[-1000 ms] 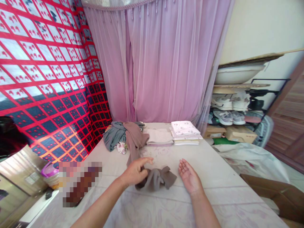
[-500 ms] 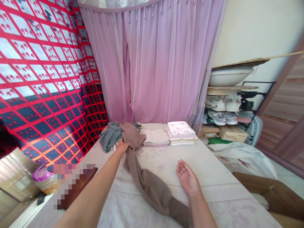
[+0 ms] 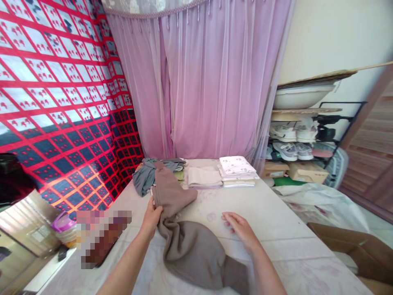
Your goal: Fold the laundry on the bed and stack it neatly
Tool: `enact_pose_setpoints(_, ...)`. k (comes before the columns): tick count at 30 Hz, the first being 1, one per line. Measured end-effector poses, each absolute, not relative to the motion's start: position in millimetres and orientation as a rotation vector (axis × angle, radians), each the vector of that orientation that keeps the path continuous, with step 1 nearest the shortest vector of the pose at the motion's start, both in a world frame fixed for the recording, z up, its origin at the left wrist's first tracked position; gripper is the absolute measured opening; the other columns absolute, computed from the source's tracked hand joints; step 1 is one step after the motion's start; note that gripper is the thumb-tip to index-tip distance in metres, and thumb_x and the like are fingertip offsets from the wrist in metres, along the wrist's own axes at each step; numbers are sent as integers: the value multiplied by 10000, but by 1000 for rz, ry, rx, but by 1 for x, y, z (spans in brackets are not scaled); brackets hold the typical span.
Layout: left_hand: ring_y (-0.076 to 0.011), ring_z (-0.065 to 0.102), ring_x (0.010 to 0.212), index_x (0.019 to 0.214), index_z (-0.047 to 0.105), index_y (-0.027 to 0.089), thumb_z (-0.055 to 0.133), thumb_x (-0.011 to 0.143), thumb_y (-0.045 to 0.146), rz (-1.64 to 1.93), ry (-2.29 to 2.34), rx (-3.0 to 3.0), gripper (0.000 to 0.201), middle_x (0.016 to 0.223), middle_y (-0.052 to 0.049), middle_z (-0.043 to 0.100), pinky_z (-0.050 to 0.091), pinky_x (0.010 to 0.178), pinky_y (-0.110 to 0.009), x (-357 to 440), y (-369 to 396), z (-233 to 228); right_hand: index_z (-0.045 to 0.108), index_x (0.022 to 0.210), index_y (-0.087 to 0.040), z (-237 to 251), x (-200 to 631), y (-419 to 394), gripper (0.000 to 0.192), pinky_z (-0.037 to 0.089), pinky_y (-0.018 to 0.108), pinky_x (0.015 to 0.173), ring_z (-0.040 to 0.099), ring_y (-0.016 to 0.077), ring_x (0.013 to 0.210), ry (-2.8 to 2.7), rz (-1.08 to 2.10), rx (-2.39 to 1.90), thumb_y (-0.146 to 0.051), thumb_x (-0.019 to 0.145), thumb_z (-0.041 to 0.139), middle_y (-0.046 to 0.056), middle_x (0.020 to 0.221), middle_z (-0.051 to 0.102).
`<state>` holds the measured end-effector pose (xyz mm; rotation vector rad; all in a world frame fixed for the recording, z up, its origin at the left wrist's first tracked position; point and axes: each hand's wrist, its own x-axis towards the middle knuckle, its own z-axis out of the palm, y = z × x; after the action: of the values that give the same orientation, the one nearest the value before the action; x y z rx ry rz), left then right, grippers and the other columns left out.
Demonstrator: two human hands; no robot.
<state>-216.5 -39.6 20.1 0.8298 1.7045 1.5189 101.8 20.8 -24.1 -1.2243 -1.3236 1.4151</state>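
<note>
L hand [image 3: 152, 217] grips brn garment [image 3: 196, 254], R hand [image 3: 240, 228] nearby.

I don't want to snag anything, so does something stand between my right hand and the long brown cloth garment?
Nothing visible does: only the pale, floral-patterned sheet shows between your bare right hand and the long brown cloth garment. Your bare left hand holds its left side. The folded beige cloth lies farther back.

The brown garment [image 3: 198, 254] is of plain cloth, loose and wrinkled. The left hand [image 3: 152, 217] pinches its edge. One part stretches beyond this hand; a wider part spreads nearer to the body than the right hand [image 3: 239, 229], with narrow end.
</note>
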Motion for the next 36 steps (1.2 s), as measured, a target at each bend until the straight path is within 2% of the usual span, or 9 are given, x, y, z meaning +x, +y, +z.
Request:
enact_pose_setpoints(5, -226, 678, 926, 1467, 245, 211, 547, 722, 138, 1411, 1980, 907, 808, 1192, -106, 642, 550, 746, -311, -240, -36, 26, 685, 675, -185, 4, 86, -8, 251, 394, 275, 634, 601, 196, 718, -2322, 1088, -1432, -425, 675, 610, 39, 732, 696)
enact_pose_setpoints(9, -273, 485, 1268, 1350, 436, 160, 520, 823, 284, 1361, 2115, 1019, 547, 1359, -127, 534, 427, 1011, -358, -255, -20, 43, 654, 698, -184, 20, 65, -28, 114, 376, 261, 633, 592, 198, 752, -2511, 824, -1555, -266, 629, 614, 53, 805, 691)
enact_pose_setpoints(12, -339, 337, 1367, 1241, 523, 123, 615, 774, 473, 1319, 2188, 1024, 590, 1406, -181, 469, 360, 1066, -409, -267, 0, 57, 637, 757, -184, 32, 68, -24, 139, 392, 249, 656, 594, 180, 760, -2417, 852, -1491, -230, 675, 535, 44, 811, 683)
enact_pose_setpoints(18, -348, 636, 1014, 931, 636, 136, 724, 653, 376, 1228, 2178, 972, 378, 971, -148, 698, 509, 815, -392, -272, 23, 60, 633, 1047, -204, 46, 136, 12, 391, 461, 285, 754, 641, 210, 856, -1948, 956, -1353, -350, 699, 532, 43, 954, 707)
enact_pose_setpoints(22, -281, 591, 1117, 1123, 559, 170, 590, 750, 344, 1451, 2149, 937, 412, 1173, -94, 646, 491, 850, -326, -261, -1, 36, 664, 1026, -189, 24, 194, 27, 450, 485, 294, 799, 653, 244, 933, -1761, 916, -1509, -410, 642, 586, 82, 1013, 705)
enact_pose_setpoints(25, -259, 625, 1068, 1202, 506, 201, 498, 791, 344, 1558, 2108, 842, 435, 1188, -95, 643, 515, 791, -325, -257, -28, 13, 664, 1087, -156, -7, 219, 30, 516, 506, 300, 753, 673, 242, 830, -1831, 928, -1687, -429, 655, 590, 74, 828, 713)
enact_pose_setpoints(27, -259, 665, 972, 1136, 556, 223, 479, 806, 369, 1543, 1956, 697, 369, 1080, -88, 688, 531, 731, -343, -261, -41, 3, 662, 1111, -159, -23, 222, 31, 482, 511, 308, 763, 676, 240, 849, -1872, 832, -1830, -366, 687, 565, 79, 850, 718)
enact_pose_setpoints(31, -298, 694, 853, 940, 655, 223, 458, 838, 507, 1417, 1619, 489, 361, 876, -97, 724, 539, 685, -416, -276, -49, 8, 670, 1129, -240, -29, 205, 33, 470, 476, 372, 915, 591, 260, 1130, -1891, 426, -1998, -193, 686, 520, 80, 1231, 636)
enact_pose_setpoints(36, -300, 665, 1001, 881, 656, 212, 587, 757, 261, 1754, 1741, 462, 149, 917, -99, 730, 517, 844, -445, -279, -35, 37, 716, 1012, -264, -19, 174, 34, 370, 423, 347, 1010, 579, 209, 1149, -1970, 304, -1682, -192, 743, 473, 42, 1234, 635)
